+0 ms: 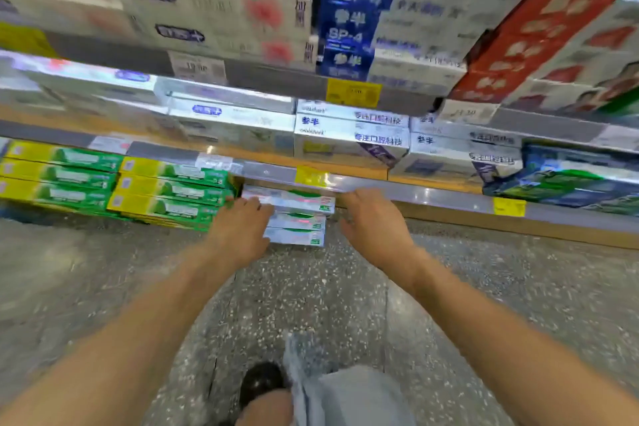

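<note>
Left hand [242, 228]: fingers nearly straight, laid over the left end of the stack of white-and-green boxes [299, 220], gripping nothing. Right hand [375, 228]: spread and relaxed, empty, just beside the stack's right end with fingertips at the shelf rail [397, 188]; blur prevents confirming contact. Judged step: bracketing the stack, which sits between the two hands on the lowest shelf, just beside the yellow-and-green boxes [169, 197]; the next move calls for both hands to close inward on the ends evenly before the stack is squared or lifted.
</note>
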`<state>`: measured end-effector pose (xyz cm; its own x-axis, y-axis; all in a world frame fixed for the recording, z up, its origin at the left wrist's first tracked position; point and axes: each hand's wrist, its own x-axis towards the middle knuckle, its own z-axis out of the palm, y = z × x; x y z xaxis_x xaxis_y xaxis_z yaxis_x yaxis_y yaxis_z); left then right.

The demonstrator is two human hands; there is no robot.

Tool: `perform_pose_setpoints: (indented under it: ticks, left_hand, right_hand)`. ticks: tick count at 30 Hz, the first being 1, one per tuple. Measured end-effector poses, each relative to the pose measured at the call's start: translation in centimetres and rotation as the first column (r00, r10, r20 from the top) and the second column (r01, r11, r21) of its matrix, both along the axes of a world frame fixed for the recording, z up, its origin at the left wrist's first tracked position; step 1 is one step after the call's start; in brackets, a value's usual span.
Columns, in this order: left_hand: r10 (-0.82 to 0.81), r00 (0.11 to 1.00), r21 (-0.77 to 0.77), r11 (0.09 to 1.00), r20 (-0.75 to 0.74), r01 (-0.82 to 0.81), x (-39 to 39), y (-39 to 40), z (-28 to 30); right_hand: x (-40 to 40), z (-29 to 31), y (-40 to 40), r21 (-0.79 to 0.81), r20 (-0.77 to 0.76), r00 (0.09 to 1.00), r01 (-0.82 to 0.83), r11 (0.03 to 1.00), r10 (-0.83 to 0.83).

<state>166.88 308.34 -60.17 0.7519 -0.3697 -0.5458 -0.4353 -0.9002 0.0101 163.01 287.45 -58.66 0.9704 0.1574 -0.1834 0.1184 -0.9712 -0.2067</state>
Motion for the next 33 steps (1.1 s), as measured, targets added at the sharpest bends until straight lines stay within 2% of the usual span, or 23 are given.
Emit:
perform_pose_setpoints:
  ticks: [2, 5, 7, 11, 14, 17, 19, 22, 24, 27, 29, 33]
  left_hand:
    - [-0.013, 0.999, 0.013, 1.0, 0.034, 0.012, 1.4, -0.1, -6.2]
    - [-0.064, 0.996, 0.066, 0.996, 0.063, 0.06, 3.8, -0.6, -13.6]
    - [-0.073, 0.993, 0.062, 0.996, 0.092, 0.068, 5.1, -1.1, -17.3]
    - [-0.075, 0.969, 0.045, 0.997, 0.235, 0.066, 7.0, -1.0, -22.1]
    - [-0.087, 0.927, 0.051, 0.996, 0.364, 0.074, 7.4, -0.8, -24.0]
    - [-0.061, 0.901, 0.023, 0.998, 0.429, 0.057, 7.1, -0.4, -25.4]
    - [-0.025, 0.891, -0.028, 0.999, 0.454, 0.042, 6.9, -0.2, -25.7]
    - [-0.067, 0.929, -0.062, 0.993, 0.364, 0.096, 6.8, -0.7, -25.1]
    - [-0.07, 0.954, -0.108, 0.988, 0.291, 0.106, 6.3, -0.7, -24.8]
    - [-0.098, 0.92, -0.257, 0.944, 0.38, 0.207, 3.9, 0.8, -24.5]
    - [-0.114, 0.92, -0.348, 0.903, 0.375, 0.253, 1.8, 2.3, -25.5]
    - [-0.126, 0.939, -0.35, 0.905, 0.319, 0.24, -1.6, 4.4, -27.9]
  right_hand:
    - [2.0, -5.7, -0.2, -0.008, 0.034, 0.999, -0.018, 1.0, 0.018]
    - [4.3, -13.9, -0.1, -0.024, -0.034, 0.996, -0.077, 0.997, 0.076]
    - [5.5, -18.2, 0.1, -0.044, -0.136, 0.98, -0.154, 0.987, 0.147]
    - [7.1, -23.5, 0.8, -0.061, -0.128, 0.959, -0.261, 0.963, 0.252]
    - [7.4, -25.5, 1.1, -0.093, -0.037, 0.973, -0.229, 0.969, 0.227]
    - [7.2, -26.1, 1.8, -0.081, 0.041, 0.986, -0.157, 0.984, 0.161]
    - [7.0, -26.1, 2.2, -0.139, 0.049, 0.99, -0.123, 0.983, 0.131]
    - [6.9, -26.0, 2.6, -0.174, 0.059, 0.993, -0.087, 0.981, 0.099]
    - [6.3, -25.6, 2.5, -0.116, 0.017, 0.997, -0.068, 0.991, 0.071]
    - [3.4, -25.0, 1.9, -0.064, 0.061, 0.994, -0.089, 0.994, 0.093]
    - [1.0, -24.7, 2.1, -0.033, 0.094, 0.989, -0.11, 0.993, 0.112]
    - [-1.7, -26.7, 3.6, -0.027, -0.062, 0.973, -0.224, 0.974, 0.222]
